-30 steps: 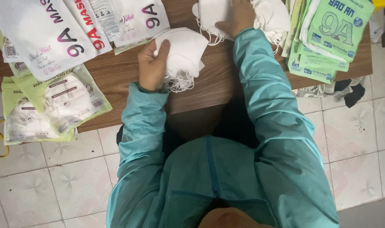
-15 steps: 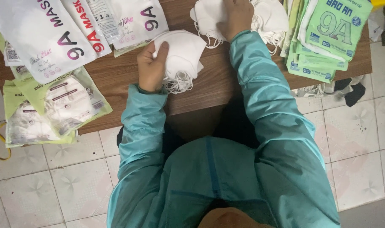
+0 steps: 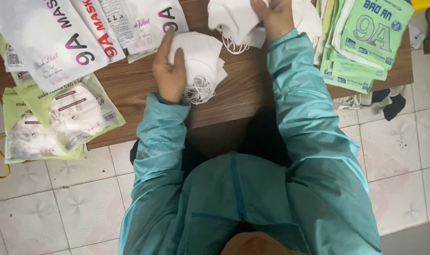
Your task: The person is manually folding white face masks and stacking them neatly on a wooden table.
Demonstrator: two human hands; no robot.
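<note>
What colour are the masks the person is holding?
White. The masks in the left hand, with thin white ear loops, show best in the head view.

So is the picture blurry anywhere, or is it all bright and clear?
Head view: soft, even daylight with no hard shadows or glare; the left hand on the white mask stack is sharp, the right hand at the top edge is slightly soft, and the blurred shape at the bottom edge is too close to focus.
</note>
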